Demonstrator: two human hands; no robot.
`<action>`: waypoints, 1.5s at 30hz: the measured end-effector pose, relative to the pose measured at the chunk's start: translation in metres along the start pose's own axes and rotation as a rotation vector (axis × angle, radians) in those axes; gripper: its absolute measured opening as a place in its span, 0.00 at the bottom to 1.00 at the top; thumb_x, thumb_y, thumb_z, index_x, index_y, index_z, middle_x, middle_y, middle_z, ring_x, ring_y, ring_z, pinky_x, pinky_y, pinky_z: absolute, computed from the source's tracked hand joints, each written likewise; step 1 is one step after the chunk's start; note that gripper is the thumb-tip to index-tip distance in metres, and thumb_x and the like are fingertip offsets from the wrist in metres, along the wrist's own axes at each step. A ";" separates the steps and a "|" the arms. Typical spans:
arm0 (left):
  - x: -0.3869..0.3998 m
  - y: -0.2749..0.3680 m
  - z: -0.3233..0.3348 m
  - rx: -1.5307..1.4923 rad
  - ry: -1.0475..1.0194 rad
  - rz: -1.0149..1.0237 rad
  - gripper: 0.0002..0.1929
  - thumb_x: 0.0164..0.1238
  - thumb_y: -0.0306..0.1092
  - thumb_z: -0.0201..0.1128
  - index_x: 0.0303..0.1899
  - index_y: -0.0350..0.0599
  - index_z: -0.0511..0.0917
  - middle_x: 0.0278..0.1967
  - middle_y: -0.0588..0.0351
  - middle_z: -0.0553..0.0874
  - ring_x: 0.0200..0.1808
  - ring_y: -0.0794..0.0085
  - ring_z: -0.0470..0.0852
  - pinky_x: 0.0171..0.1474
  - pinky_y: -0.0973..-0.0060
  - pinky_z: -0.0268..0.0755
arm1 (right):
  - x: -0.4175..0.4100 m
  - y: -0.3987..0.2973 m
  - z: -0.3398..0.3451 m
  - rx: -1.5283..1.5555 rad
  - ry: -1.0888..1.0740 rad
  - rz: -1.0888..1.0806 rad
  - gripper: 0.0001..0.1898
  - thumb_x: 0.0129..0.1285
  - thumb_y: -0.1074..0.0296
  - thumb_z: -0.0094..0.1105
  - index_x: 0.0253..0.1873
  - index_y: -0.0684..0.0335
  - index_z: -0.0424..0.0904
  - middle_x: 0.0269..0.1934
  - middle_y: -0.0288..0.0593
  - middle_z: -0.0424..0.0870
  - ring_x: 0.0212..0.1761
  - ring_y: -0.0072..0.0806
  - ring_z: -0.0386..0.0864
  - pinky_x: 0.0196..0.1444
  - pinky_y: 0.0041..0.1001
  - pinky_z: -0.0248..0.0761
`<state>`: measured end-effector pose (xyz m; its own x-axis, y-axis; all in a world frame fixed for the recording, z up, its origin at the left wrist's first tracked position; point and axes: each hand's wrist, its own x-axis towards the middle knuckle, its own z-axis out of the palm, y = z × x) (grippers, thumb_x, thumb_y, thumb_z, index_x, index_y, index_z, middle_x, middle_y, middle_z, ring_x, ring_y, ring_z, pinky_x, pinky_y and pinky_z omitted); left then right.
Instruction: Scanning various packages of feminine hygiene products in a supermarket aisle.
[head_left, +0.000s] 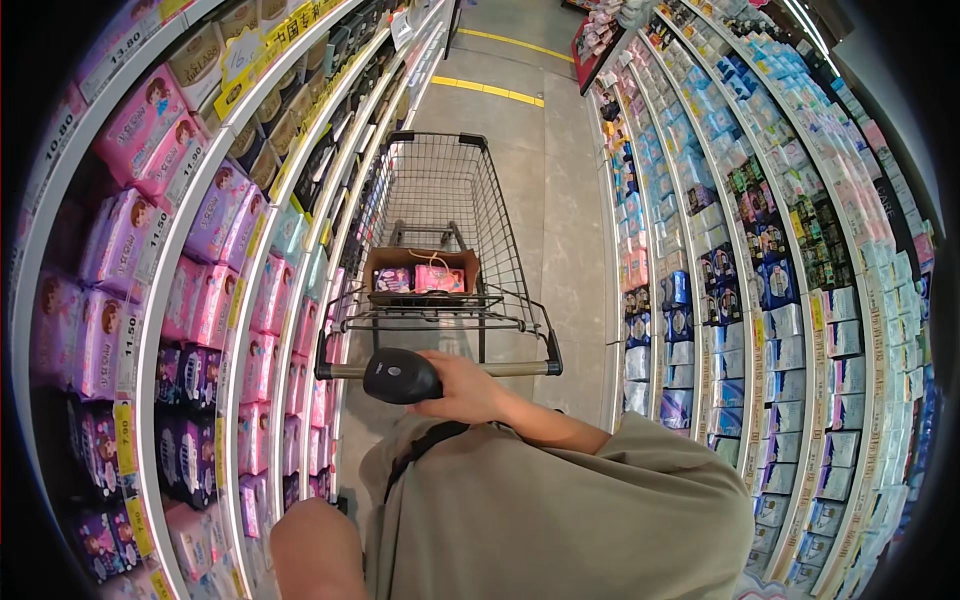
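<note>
My right hand (469, 388) is closed around a black handheld barcode scanner (397, 375), whose rounded head points left over the handlebar (517, 369) of a wire shopping cart (442, 165). Inside the cart's near end stands a brown paper bag or box (382, 262) with a thin cord handle. It holds a pink package (441, 278) and a dark purple package (392, 280). My left hand is out of view; only the bare left arm shows at the bottom, beside the left shelves.
Shelves with pink packs (202, 300) and purple packs (105, 337) rise close on the left. Shelves of blue and white packs (784, 360) line the right. The grey aisle floor (562, 187) runs ahead past yellow floor strips (487, 88). A red-edged display (592, 56) stands at the far right.
</note>
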<state>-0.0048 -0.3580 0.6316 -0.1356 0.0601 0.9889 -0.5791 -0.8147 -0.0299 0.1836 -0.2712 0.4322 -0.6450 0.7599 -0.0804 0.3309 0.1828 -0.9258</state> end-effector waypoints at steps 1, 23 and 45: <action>0.001 0.001 0.001 -0.002 -0.003 -0.001 0.19 0.69 0.38 0.57 0.59 0.53 0.65 0.35 0.58 0.82 0.46 0.77 0.80 0.61 0.70 0.62 | -0.001 0.000 0.001 -0.023 0.005 -0.020 0.28 0.50 0.57 0.66 0.57 0.62 0.75 0.54 0.53 0.76 0.55 0.49 0.75 0.58 0.37 0.68; -0.281 0.008 -0.117 1.734 0.383 -1.582 0.35 0.54 0.45 0.69 0.59 0.32 0.68 0.55 0.34 0.74 0.59 0.45 0.70 0.63 0.58 0.61 | -0.025 0.003 0.004 0.045 0.079 0.090 0.25 0.49 0.60 0.68 0.53 0.65 0.77 0.51 0.54 0.78 0.50 0.50 0.77 0.53 0.36 0.70; -0.383 -0.013 -0.168 1.481 1.015 -1.904 0.16 0.47 0.42 0.62 0.32 0.40 0.83 0.23 0.49 0.83 0.29 0.64 0.83 0.34 0.69 0.73 | -0.001 0.050 -0.046 0.132 0.008 0.158 0.22 0.49 0.61 0.68 0.48 0.66 0.77 0.37 0.52 0.81 0.39 0.46 0.79 0.45 0.33 0.71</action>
<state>-0.0804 -0.2732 0.2284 -0.7631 0.5025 -0.4064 0.0385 0.6631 0.7475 0.2323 -0.2345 0.4030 -0.5866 0.7778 -0.2257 0.3341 -0.0214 -0.9423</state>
